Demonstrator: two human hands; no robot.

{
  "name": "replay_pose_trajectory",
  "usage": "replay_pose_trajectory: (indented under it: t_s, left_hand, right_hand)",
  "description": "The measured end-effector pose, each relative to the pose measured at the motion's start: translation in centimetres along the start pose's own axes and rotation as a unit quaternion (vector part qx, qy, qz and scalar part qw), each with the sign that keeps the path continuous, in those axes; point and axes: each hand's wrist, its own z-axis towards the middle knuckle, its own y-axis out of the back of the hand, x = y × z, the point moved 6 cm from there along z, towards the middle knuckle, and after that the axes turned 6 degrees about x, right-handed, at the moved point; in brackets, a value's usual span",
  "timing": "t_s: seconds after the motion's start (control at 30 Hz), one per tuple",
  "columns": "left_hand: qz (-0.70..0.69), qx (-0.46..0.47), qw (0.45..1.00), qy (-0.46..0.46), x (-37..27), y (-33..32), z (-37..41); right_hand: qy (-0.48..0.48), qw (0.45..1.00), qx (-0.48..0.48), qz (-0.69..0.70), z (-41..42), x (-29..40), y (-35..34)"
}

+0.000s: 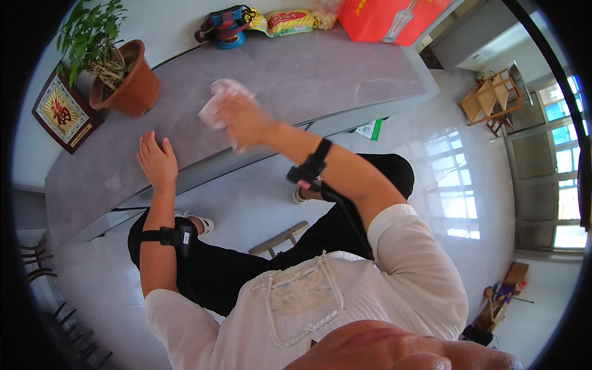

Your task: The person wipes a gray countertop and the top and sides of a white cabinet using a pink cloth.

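My right hand (245, 118) is pressed over a crumpled pale pink cloth (213, 110) on the grey stone-look top of a long cabinet (296, 69). The hand is blurred, and part of the cloth is hidden beneath it. Closer to the cabinet's front edge, my left hand (157, 159) rests flat on the same top with nothing in it, thumb apart from the fingers. A terracotta-coloured pot (134, 90) with a leafy green plant (95, 39) stands beyond my left hand.
A framed plaque (64, 113) leans by the wall on the left. Along the back are a blue-and-dark object (226, 27), a yellow snack bag (289, 22) and a red gift bag (393, 21). A wooden stool (280, 238) is below me; a wooden rack (492, 97) stands right.
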Motion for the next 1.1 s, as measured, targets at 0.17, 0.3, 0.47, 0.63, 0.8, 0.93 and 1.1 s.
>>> replay_pose_trajectory:
  t_s: [0.17,0.3,0.47,0.63,0.8,0.93,1.1]
  left_hand:
    - [0.013,-0.004,1.0,-0.011,-0.8,0.5,-0.3]
    - [0.037,-0.005,0.999,-0.009,-1.0,1.2,-0.7]
    - [0.036,-0.011,0.999,-0.009,0.5,1.7,-1.2]
    - [0.01,-0.019,0.999,-0.047,-0.8,0.7,-0.3]
    - [-0.006,-0.024,0.998,-0.056,-1.0,1.2,-0.2]
    - [-0.035,-0.028,0.997,-0.071,-1.4,1.1,-0.1]
    - [-0.029,-0.011,0.997,-0.067,-1.3,1.6,-0.3]
  right_hand:
    - [-0.308,0.949,-0.053,-0.036,-13.0,-23.0,2.4]
    - [-0.509,0.848,0.047,-0.137,-23.2,-32.9,6.8]
    - [-0.499,0.845,0.182,-0.066,-14.0,-27.5,4.7]
    - [-0.051,0.996,-0.078,-0.006,-3.3,-9.3,2.2]
    - [-0.055,0.994,-0.042,0.087,-1.2,-8.8,0.6]
    - [-0.226,0.966,-0.044,-0.114,-4.4,-19.0,0.6]
    - [-0.353,0.93,-0.011,-0.105,-12.8,-27.3,3.6]
